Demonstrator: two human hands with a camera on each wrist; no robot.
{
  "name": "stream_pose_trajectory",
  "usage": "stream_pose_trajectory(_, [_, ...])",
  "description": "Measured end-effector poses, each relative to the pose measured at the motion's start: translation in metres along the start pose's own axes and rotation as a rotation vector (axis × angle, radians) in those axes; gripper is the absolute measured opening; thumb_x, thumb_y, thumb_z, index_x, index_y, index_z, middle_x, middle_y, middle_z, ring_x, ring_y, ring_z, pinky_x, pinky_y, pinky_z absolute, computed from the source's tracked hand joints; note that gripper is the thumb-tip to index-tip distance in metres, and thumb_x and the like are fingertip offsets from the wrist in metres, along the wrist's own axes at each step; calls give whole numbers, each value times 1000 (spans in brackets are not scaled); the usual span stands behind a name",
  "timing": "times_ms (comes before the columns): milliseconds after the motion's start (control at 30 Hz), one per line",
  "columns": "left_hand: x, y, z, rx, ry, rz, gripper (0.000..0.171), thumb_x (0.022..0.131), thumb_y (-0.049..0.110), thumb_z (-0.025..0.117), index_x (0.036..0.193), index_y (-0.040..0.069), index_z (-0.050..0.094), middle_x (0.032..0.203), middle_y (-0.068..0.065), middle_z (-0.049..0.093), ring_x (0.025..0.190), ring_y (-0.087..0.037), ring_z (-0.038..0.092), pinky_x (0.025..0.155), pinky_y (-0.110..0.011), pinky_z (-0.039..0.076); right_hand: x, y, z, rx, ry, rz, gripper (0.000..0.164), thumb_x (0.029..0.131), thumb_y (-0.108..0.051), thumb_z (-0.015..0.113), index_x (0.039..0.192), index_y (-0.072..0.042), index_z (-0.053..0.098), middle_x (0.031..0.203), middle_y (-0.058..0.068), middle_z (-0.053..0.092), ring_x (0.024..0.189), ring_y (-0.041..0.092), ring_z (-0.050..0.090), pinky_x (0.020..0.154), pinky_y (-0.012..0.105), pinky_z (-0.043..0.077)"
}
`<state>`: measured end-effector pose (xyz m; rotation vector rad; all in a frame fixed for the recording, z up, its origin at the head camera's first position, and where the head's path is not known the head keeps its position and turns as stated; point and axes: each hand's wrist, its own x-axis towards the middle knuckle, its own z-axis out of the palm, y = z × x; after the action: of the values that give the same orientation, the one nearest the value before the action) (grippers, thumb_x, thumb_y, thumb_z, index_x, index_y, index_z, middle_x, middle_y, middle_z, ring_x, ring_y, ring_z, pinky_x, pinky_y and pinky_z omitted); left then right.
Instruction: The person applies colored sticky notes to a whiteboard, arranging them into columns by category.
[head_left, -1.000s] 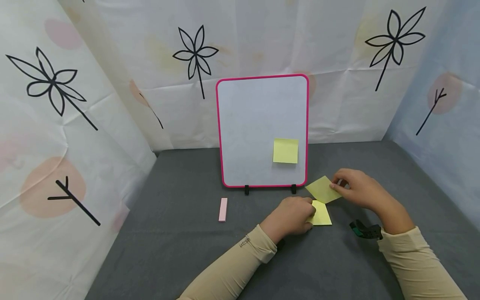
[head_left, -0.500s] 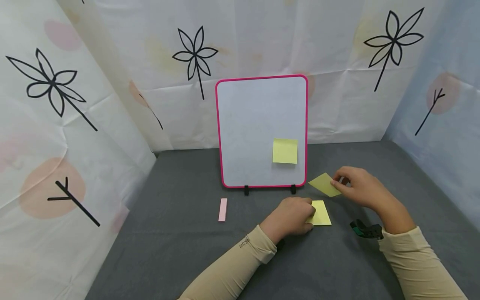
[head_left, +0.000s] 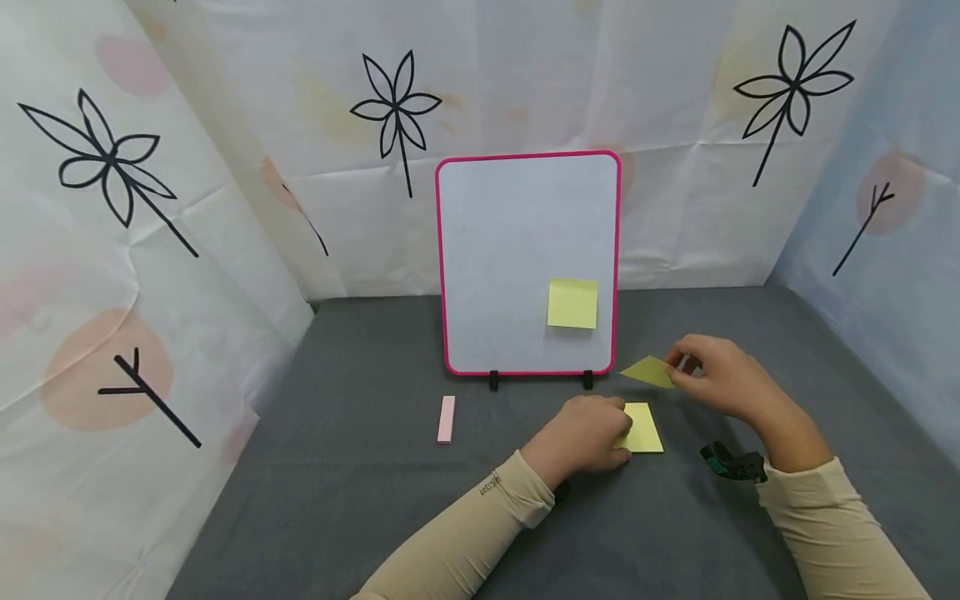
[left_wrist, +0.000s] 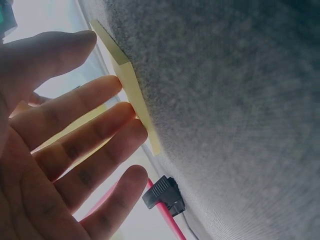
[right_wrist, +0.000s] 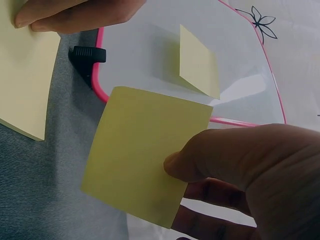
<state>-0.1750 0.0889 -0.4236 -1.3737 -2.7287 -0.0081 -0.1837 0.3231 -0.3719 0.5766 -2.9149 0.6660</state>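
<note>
In the head view my right hand [head_left: 723,377] pinches a loose yellow sticky note [head_left: 649,372] above the table, beside the whiteboard's lower right corner. The right wrist view shows its thumb on the face of this note [right_wrist: 142,150], with fingers behind. My left hand [head_left: 581,437] rests at the left side of a yellow sticky note pad [head_left: 647,429] lying on the table. From the left wrist, its fairly straight fingers [left_wrist: 107,120] touch the pad [left_wrist: 132,90]. Another yellow sticky note [head_left: 573,303] is stuck on the lower right of the pink-framed whiteboard [head_left: 517,233].
A thin pink strip [head_left: 446,419] lies on the grey table [head_left: 360,500], left of my left hand. Black clip feet [head_left: 493,381] hold the whiteboard upright. Patterned cloth walls [head_left: 300,100] surround the table. A black strap piece [head_left: 731,461] hangs at my right wrist.
The held sticky note has lifted clear of the pad and tilted flatter as seen from the head. My left hand stays at the pad.
</note>
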Motion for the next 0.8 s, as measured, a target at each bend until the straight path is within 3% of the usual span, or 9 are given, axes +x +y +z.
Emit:
stream_pose_trajectory(133, [-2,-3,-1,-7,17,13,19,93,41,79,83,26,74,81,9,58,63,-6,48,55,-23,37,1,-4,-1,-18,59,-32,6,96,-6,75,101,-9,75,98,5,73,86,22,69,69,39,54])
stream_pose_trajectory(233, [-3,-5,-3,-25,11,25,13,95,40,79,95,27,80,88,10,65,69,-5,56,62,-21,46,2,-7,-2,-43,126,-65,7,94,-5,76,99,-10,75,96,4,72,82,20,69,68,39,53])
stream_pose_trajectory(367, [-3,-8,-7,-85,-24,27,20,97,38,77,112,26,82,102,10,72,81,-3,65,73,-20,53,2,-12,-2,-89,218,-94,9,91,-3,77,96,-10,76,93,3,72,79,18,67,66,37,52])
stream_pose_trajectory(700, [-6,-21,-20,-203,-2,10,20,100,33,75,115,23,81,110,10,72,87,0,65,77,-15,53,5,-29,1,-113,405,-209,15,86,1,79,95,-11,78,93,-1,72,78,17,65,70,45,55])
stream_pose_trajectory(800, [-7,-29,-23,-234,20,5,19,100,30,74,115,21,81,111,8,73,88,0,63,78,-14,52,8,-32,3,-107,459,-238,18,85,1,80,96,-12,78,95,-1,72,80,18,65,73,39,54])
